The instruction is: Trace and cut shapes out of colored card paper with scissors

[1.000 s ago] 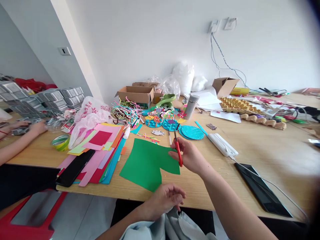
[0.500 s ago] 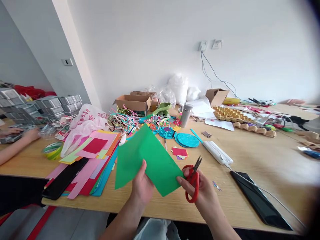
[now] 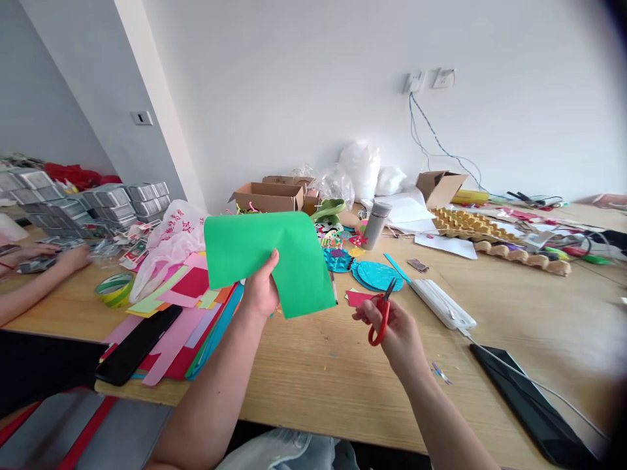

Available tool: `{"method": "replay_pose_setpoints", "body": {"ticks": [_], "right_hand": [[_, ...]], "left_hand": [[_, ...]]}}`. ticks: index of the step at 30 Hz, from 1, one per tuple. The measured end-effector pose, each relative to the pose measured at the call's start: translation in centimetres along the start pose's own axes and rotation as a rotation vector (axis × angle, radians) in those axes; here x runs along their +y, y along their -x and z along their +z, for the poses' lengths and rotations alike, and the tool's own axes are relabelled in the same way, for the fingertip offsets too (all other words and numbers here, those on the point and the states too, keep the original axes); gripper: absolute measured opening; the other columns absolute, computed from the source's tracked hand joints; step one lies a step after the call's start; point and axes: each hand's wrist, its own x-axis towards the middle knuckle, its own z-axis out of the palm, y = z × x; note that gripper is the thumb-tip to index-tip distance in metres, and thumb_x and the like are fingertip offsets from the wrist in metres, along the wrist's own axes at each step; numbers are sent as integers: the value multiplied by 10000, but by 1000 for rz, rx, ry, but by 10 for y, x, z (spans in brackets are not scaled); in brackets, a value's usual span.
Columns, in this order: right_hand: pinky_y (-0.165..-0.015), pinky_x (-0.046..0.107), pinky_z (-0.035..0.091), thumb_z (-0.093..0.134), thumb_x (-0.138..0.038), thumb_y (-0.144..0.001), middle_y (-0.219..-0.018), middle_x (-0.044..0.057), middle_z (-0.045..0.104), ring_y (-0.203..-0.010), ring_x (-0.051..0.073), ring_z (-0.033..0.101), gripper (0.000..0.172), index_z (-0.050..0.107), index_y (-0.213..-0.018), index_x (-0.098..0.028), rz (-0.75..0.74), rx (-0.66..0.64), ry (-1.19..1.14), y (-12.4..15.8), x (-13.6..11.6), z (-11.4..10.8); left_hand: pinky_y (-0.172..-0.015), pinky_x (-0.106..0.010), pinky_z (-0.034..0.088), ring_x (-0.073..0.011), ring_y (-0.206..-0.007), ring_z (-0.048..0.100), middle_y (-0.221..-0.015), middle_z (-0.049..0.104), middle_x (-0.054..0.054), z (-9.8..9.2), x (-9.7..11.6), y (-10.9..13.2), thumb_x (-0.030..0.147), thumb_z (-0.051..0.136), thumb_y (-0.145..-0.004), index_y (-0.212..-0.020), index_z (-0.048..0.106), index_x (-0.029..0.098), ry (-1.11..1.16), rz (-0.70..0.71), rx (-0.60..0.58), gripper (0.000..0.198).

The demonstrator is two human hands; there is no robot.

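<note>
My left hand (image 3: 262,290) grips a sheet of green paper (image 3: 267,258) by its lower edge and holds it up above the wooden table (image 3: 323,372). The sheet stands nearly upright with a notch cut out of its lower left. My right hand (image 3: 394,326) holds red-handled scissors (image 3: 381,312) just right of the paper, fingers through the loops, blades pointing up and away. The blades do not touch the paper.
A stack of coloured paper (image 3: 186,307) and a black phone (image 3: 137,343) lie to the left. Teal discs (image 3: 375,274), a white power strip (image 3: 441,303) and a dark tablet (image 3: 536,405) lie to the right. Another person's hands (image 3: 53,258) work at far left. Boxes and egg cartons (image 3: 470,222) stand behind.
My left hand has taken the green paper off the table and raised it upright. My right hand has turned the scissors in its grip and lifted them beside the sheet.
</note>
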Motion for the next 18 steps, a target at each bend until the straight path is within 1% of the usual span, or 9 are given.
{"method": "replay_pose_setpoints", "body": {"ticks": [3, 6, 9, 11, 12, 15, 17, 18], "right_hand": [[-670, 328, 500, 651, -592, -729, -744, 81, 685, -681, 200, 641, 443, 582, -832, -167, 16, 21, -37, -13, 4, 2], [-688, 328, 490, 616, -596, -760, -761, 83, 683, -702, 198, 637, 428, 561, -805, -174, -21, 3, -51, -23, 10, 9], [-720, 328, 482, 552, -606, -803, -798, 88, 678, -766, 209, 633, 431, 558, -813, -175, -109, -112, -16, -32, 18, 21], [-740, 324, 476, 506, -595, -837, -834, 87, 669, -801, 208, 622, 421, 556, -835, -177, -166, -176, 23, -38, 23, 29], [-744, 321, 473, 489, -586, -852, -849, 85, 665, -809, 207, 617, 412, 552, -855, -179, -183, -187, 38, -41, 26, 33], [-745, 314, 468, 443, -561, -885, -860, 79, 655, -818, 205, 607, 386, 532, -895, -185, -204, -148, 63, -46, 35, 43], [-745, 314, 465, 410, -540, -905, -846, 74, 650, -816, 204, 604, 367, 523, -879, -192, -207, -130, 122, -46, 39, 48], [-747, 317, 462, 412, -523, -909, -848, 72, 650, -817, 204, 603, 347, 520, -868, -196, -215, -146, 180, -45, 41, 51]], "left_hand": [[-1018, -530, 392, -311, -1222, 504, -1246, 612, -93, 2, 9, -8, 319, 711, -735, -1173, 601, 215, 21, -72, -23, 464], [-1029, -499, 390, -296, -1222, 507, -1222, 627, -91, 0, 3, -14, 304, 715, -726, -1149, 612, 200, 38, -74, 5, 448], [-1043, -467, 382, -279, -1198, 531, -1188, 648, -78, 4, -5, -24, 273, 741, -686, -1136, 617, 197, 82, -46, 43, 473], [-1047, -469, 375, -283, -1184, 542, -1166, 659, -76, 11, -7, -32, 262, 753, -662, -1125, 621, 188, 110, -45, 28, 487], [-1051, -471, 370, -285, -1184, 542, -1159, 663, -78, 14, -6, -37, 260, 756, -656, -1121, 623, 182, 115, -42, 7, 490], [-1069, -472, 346, -284, -1194, 532, -1160, 662, -76, 19, 3, -48, 262, 756, -653, -1123, 623, 181, 98, 14, -38, 495], [-1080, -469, 332, -283, -1208, 520, -1170, 657, -74, 16, 10, -53, 265, 754, -658, -1131, 620, 185, 74, 73, -39, 498], [-1085, -467, 326, -283, -1218, 511, -1179, 652, -73, 13, 15, -55, 269, 750, -665, -1136, 617, 188, 58, 106, -37, 496]]}}
